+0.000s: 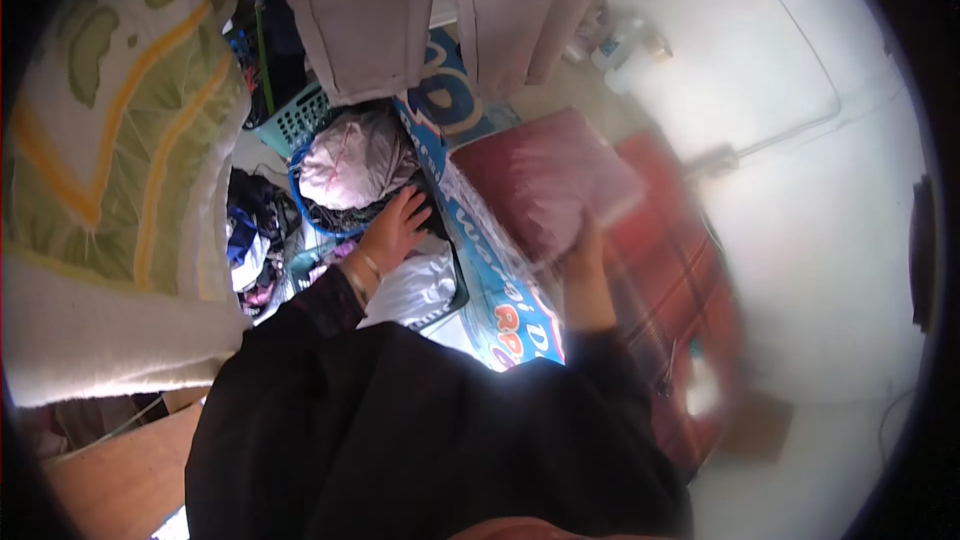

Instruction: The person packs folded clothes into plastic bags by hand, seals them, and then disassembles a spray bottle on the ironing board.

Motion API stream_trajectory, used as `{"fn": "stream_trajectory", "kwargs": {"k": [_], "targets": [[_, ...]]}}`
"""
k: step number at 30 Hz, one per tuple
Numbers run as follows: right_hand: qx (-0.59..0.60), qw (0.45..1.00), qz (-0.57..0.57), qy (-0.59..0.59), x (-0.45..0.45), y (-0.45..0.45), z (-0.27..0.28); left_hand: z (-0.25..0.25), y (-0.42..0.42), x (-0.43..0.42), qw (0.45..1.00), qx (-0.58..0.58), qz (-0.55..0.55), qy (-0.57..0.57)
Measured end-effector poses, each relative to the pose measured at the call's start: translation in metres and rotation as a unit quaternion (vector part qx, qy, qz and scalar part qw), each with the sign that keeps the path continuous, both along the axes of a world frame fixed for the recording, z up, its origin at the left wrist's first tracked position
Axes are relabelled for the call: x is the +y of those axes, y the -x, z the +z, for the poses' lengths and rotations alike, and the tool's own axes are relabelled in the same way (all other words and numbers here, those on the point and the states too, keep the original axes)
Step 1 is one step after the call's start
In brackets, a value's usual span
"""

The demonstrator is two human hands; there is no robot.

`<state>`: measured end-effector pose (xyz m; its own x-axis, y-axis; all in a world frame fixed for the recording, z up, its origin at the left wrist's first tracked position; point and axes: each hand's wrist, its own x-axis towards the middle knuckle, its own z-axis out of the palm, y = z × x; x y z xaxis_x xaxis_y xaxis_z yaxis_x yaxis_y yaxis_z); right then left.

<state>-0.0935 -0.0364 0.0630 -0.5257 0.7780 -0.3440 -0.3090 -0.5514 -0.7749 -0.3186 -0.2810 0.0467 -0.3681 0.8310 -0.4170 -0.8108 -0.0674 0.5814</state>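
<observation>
My left hand (395,233) reaches forward with fingers apart and nothing in it, a bangle at the wrist. It is just in front of a pale pink bundle (350,162), which lies in a blue-rimmed basket (298,192). A white plastic bag (415,285) lies below that hand. My right hand (583,252) grips the lower end of a pale pink, crumpled cloth (548,202), blurred by motion; its fingertips are hidden. The cloth is over a dark red flat surface (495,165).
A lettered blue banner (478,245) runs between the baskets and a red mat (665,230). A green basket (300,120) stands behind. Grey curtains (365,15) hang ahead; a patterned cloth (120,140) hangs left. Bottles (625,45) stand near the white wall (830,270).
</observation>
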Motion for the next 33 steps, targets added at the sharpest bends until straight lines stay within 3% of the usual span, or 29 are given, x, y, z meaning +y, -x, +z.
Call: {"fn": "stream_trajectory", "kwargs": {"k": [1, 3, 4, 6, 7, 9, 11, 12, 14, 16, 17, 19, 21, 23, 25, 26, 27, 29, 30, 31, 33], "targets": [[0.007, 0.999, 0.041, 0.005, 0.025, 0.021, -0.005, -0.005, 0.003, -0.009, 0.999, 0.034, 0.024, 0.032], [-0.128, 0.992, -0.013, -0.019, 0.050, 0.061, 0.010, -0.030, 0.008, -0.037, 0.999, 0.035, -0.005, 0.036], [-0.125, 0.992, -0.016, -0.018, 0.050, 0.074, 0.024, -0.044, 0.008, -0.055, 0.999, 0.026, -0.013, 0.046], [-0.246, 0.969, -0.029, -0.019, 0.044, 0.096, 0.053, -0.058, 0.007, -0.090, 0.997, 0.009, -0.020, 0.081], [-0.239, 0.970, -0.036, -0.013, 0.055, 0.106, 0.040, -0.061, 0.006, -0.107, 0.994, 0.003, -0.021, 0.106], [-0.306, 0.906, -0.012, -0.292, 0.077, 0.112, -0.007, -0.071, 0.006, -0.131, 0.988, 0.002, 0.013, 0.154], [-0.220, 0.927, 0.038, -0.301, 0.026, 0.099, 0.005, -0.079, 0.009, -0.146, 0.985, 0.009, -0.008, 0.169], [-0.303, 0.875, 0.128, -0.354, 0.022, 0.082, -0.013, -0.080, 0.009, -0.146, 0.984, 0.009, -0.003, 0.176], [-0.358, 0.749, 0.186, -0.526, -0.023, 0.041, -0.037, -0.088, 0.012, -0.134, 0.982, 0.042, -0.025, 0.181], [-0.302, 0.746, 0.284, -0.521, -0.078, -0.027, -0.013, -0.081, 0.007, -0.107, 0.982, 0.066, -0.054, 0.168], [-0.394, 0.734, 0.339, -0.437, -0.098, -0.058, 0.004, -0.069, -0.001, -0.092, 0.983, 0.075, -0.061, 0.154], [-0.390, 0.746, 0.275, -0.464, -0.115, -0.130, -0.002, -0.049, -0.025, -0.054, 0.976, 0.102, -0.110, 0.160], [-0.471, 0.756, 0.181, -0.417, -0.123, -0.201, 0.007, -0.038, -0.053, -0.020, 0.952, 0.236, -0.150, 0.121], [-0.478, 0.820, 0.041, -0.312, -0.121, -0.277, 0.015, -0.032, -0.088, 0.017, 0.939, 0.268, -0.190, 0.099], [-0.537, 0.764, -0.106, -0.342, -0.114, -0.344, 0.028, -0.035, -0.122, 0.054, 0.841, 0.478, -0.244, -0.075], [-0.539, 0.760, -0.162, -0.325, -0.110, -0.373, 0.040, -0.005, -0.152, 0.064, 0.800, 0.534, -0.265, -0.065], [-0.540, 0.755, -0.213, -0.307, -0.110, -0.400, 0.048, -0.003, -0.175, 0.076, 0.797, 0.535, -0.272, -0.067], [-0.557, 0.729, -0.249, -0.311, -0.097, -0.455, 0.043, 0.006, -0.223, 0.100, 0.750, 0.561, -0.321, -0.142], [-0.573, 0.704, -0.279, -0.314, -0.086, -0.475, 0.040, 0.009, -0.247, 0.110, 0.712, 0.614, -0.294, -0.169], [-0.569, 0.707, -0.281, -0.313, -0.080, -0.494, 0.034, 0.011, -0.268, 0.118, 0.709, 0.618, -0.295, -0.168], [-0.595, 0.705, -0.237, -0.306, -0.077, -0.510, 0.047, 0.033, -0.320, 0.130, 0.612, 0.684, -0.333, -0.215]]}}
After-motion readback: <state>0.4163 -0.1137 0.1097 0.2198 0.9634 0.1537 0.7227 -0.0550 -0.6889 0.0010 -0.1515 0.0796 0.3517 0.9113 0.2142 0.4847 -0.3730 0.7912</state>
